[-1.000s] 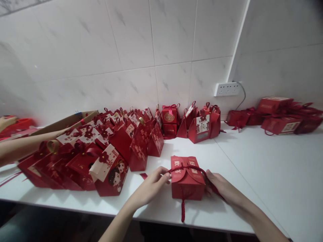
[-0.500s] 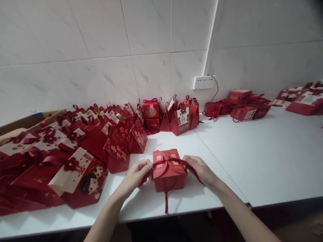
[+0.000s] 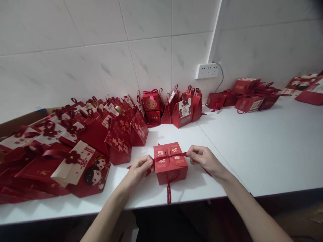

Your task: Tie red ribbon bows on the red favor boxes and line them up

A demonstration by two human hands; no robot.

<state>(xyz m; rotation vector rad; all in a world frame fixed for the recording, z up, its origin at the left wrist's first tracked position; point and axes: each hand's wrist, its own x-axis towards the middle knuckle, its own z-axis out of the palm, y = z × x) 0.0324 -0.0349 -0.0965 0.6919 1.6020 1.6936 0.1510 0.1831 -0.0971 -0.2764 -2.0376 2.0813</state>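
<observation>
On white surface [image 3: 264, 144], against tiled wall — big heap of red gift bags [image 3: 75, 141] at left, more red boxes [image 3: 247, 95] far right near socket [image 3: 207, 70]. Near front edge, between both hands: small red box [image 3: 171, 163], upright, tassel hanging over surface edge. Left hand [image 3: 138, 169] closed, pinching red ribbon [image 3: 171, 156] at box's left side; right hand [image 3: 205, 158] pinching its other end — ribbon taut across lid, seemingly not knotted.

White tiled walls [image 3: 106, 40] meet at a corner behind a white table [image 3: 264, 151], a socket strip [image 3: 207, 70] mounted above.
</observation>
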